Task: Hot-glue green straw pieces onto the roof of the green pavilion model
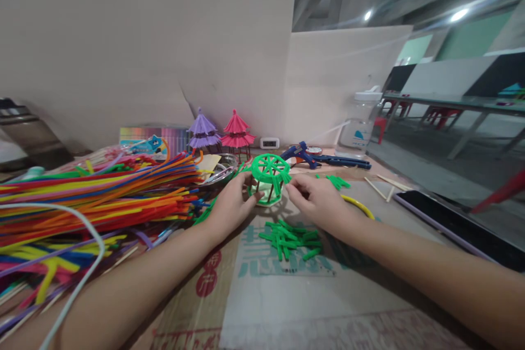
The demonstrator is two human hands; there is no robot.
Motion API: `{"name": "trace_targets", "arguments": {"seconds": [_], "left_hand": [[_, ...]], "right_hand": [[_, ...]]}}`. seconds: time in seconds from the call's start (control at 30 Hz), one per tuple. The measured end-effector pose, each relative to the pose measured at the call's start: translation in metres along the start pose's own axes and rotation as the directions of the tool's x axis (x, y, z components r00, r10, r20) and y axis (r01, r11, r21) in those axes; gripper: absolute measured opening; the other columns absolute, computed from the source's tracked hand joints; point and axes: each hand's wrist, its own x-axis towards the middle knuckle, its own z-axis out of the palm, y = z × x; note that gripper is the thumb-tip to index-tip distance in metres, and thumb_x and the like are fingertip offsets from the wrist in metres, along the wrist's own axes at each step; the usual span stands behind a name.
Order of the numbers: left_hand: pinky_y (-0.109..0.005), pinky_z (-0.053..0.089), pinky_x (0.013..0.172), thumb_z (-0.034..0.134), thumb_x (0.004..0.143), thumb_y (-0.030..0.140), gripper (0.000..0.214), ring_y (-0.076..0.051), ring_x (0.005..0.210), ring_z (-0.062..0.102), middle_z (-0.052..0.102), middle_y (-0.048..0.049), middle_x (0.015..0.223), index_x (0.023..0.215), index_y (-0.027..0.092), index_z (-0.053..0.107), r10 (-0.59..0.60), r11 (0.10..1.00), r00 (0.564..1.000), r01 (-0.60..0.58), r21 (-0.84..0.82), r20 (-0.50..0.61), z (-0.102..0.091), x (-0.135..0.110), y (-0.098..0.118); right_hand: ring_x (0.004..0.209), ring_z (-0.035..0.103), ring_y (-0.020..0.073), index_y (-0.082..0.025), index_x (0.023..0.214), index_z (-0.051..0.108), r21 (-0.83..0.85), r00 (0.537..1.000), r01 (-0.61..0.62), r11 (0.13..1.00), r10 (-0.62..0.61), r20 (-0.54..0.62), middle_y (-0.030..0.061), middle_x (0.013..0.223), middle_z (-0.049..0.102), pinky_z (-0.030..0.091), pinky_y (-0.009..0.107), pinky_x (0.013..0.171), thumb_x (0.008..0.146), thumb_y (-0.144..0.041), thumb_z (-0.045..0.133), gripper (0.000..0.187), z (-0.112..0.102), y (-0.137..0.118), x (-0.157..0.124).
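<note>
Item: green model, 1 piece (266, 176), at mid-table, upright; round spoked top, dark posts, pale base.

Left hand (233, 199): at the model's left side, grasping it; thumb at the near side by the posts, fingers curled around the left. Wrist lifted, forearm slanting in from the near left.

Right hand (315, 199): at the model's right edge; thumb and forefinger drawn together, remaining fingers curled under. From where I stand I cannot tell whether a green strip is pinched between the tips. Forearm reaching in from the near right, low over the table.

Loose green pieces, short, 1 heap (289, 238): near side of the model, between the forearms. A smaller green group (338, 181): far side of the right hand.

Yellow stem, 1, curved (361, 205): just beside the right wrist.

Phone, 1, dark screen (459, 227): right.

Coloured stems, large bundle (102, 191): left.

Metal bowl, 1 (229, 170): far side of the left hand.

Glue gun, 1, blue (301, 154): far right of the model.

Far row, left to right: purple roofed model (202, 134), pink roofed model (237, 134), small digital clock (269, 143), clear bottle (356, 131).
</note>
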Motion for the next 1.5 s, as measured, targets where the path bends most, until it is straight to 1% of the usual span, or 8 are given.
{"name": "trace_targets", "arguments": {"seconds": [0.33, 0.73, 1.1, 1.2, 1.3, 1.37, 1.43, 1.5], "left_hand": [[-0.042, 0.055, 0.091, 0.063, 0.086, 0.036, 0.035, -0.025, 0.103, 0.066, 0.066, -0.0116, 0.114, 0.115, 0.017, 0.056, 0.013, 1.000, 1.000, -0.013, -0.006, -0.002, -0.001, -0.001, 0.003], [-0.043, 0.055, 0.093, 0.062, 0.085, 0.035, 0.037, -0.026, 0.105, 0.065, 0.065, -0.0126, 0.116, 0.116, 0.017, 0.055, 0.000, 1.000, 1.000, 0.000, -0.007, 0.011, -0.001, 0.000, 0.003], [-0.042, 0.055, 0.093, 0.061, 0.086, 0.035, 0.036, -0.025, 0.104, 0.065, 0.065, -0.0119, 0.115, 0.117, 0.017, 0.054, 0.034, 0.999, 0.999, -0.034, -0.013, 0.006, 0.000, 0.000, 0.001], [-0.042, 0.055, 0.092, 0.061, 0.087, 0.036, 0.036, -0.025, 0.103, 0.066, 0.065, -0.0118, 0.115, 0.117, 0.017, 0.054, 0.030, 0.999, 0.999, -0.030, -0.022, 0.009, -0.001, 0.000, 0.002], [-0.040, 0.056, 0.090, 0.061, 0.087, 0.035, 0.034, -0.024, 0.100, 0.066, 0.065, -0.0113, 0.112, 0.115, 0.017, 0.053, 0.041, 0.999, 0.999, -0.041, -0.030, 0.007, -0.001, 0.000, 0.002], [-0.040, 0.056, 0.089, 0.061, 0.087, 0.035, 0.033, -0.024, 0.099, 0.066, 0.065, -0.0113, 0.110, 0.114, 0.017, 0.053, 0.057, 0.998, 0.998, -0.057, -0.023, 0.006, -0.001, 0.000, 0.002], [-0.041, 0.056, 0.088, 0.061, 0.087, 0.035, 0.033, -0.024, 0.098, 0.066, 0.065, -0.0115, 0.110, 0.114, 0.016, 0.053, 0.067, 0.998, 0.998, -0.067, -0.011, 0.008, -0.001, 0.000, 0.001], [-0.041, 0.056, 0.088, 0.061, 0.088, 0.034, 0.033, -0.025, 0.099, 0.066, 0.065, -0.0114, 0.110, 0.114, 0.017, 0.053, 0.072, 0.997, 0.997, -0.072, -0.006, 0.014, -0.002, 0.000, 0.001]], "right_hand": [[0.055, 0.045, 0.0124, -0.021, 0.068, 0.050, -0.017, 0.998, -0.023, 1.000, 0.023, 0.053, -0.0021, 0.059, 0.051, 0.026, 0.027, 0.055, 0.092, -0.030, 0.047, 0.026, -0.003, -0.004, 0.002], [0.056, 0.044, 0.0124, -0.021, 0.069, 0.049, -0.051, 0.997, 0.021, 0.998, -0.017, 0.075, -0.0026, 0.059, 0.049, 0.024, 0.027, 0.056, 0.094, -0.029, 0.046, 0.027, -0.001, -0.002, 0.001], [0.056, 0.042, 0.0118, -0.020, 0.070, 0.050, -0.043, 0.992, 0.027, 0.999, -0.022, 0.125, -0.0027, 0.061, 0.050, 0.024, 0.026, 0.055, 0.095, -0.027, 0.047, 0.026, 0.003, -0.004, 0.001], [0.056, 0.043, 0.0119, -0.020, 0.069, 0.052, -0.096, 0.991, 0.059, 0.994, -0.046, 0.127, -0.0022, 0.060, 0.051, 0.024, 0.026, 0.056, 0.097, -0.031, 0.047, 0.031, -0.002, -0.006, 0.002], [0.057, 0.047, 0.0126, -0.019, 0.069, 0.054, -0.154, 0.993, 0.106, 0.982, -0.095, 0.077, -0.0011, 0.061, 0.055, 0.028, 0.027, 0.057, 0.099, -0.037, 0.047, 0.036, -0.017, -0.008, 0.005], [0.057, 0.052, 0.0135, -0.019, 0.078, 0.060, -0.177, 0.988, 0.150, 0.973, -0.140, 0.071, -0.0013, 0.062, 0.058, 0.032, 0.027, 0.058, 0.097, -0.038, 0.052, 0.028, -0.028, -0.007, 0.009], [0.065, 0.060, 0.0166, -0.018, 0.098, 0.064, -0.221, 0.968, 0.246, 0.944, -0.227, 0.107, -0.0002, 0.070, 0.064, 0.039, 0.027, 0.061, 0.093, -0.037, 0.061, 0.019, -0.037, -0.004, 0.012], [0.088, 0.066, 0.0222, -0.017, 0.119, 0.060, -0.283, 0.930, 0.366, 0.886, -0.335, 0.152, 0.0060, 0.093, 0.070, 0.048, 0.031, 0.072, 0.088, -0.033, 0.069, 0.036, -0.042, -0.001, 0.014]]}}
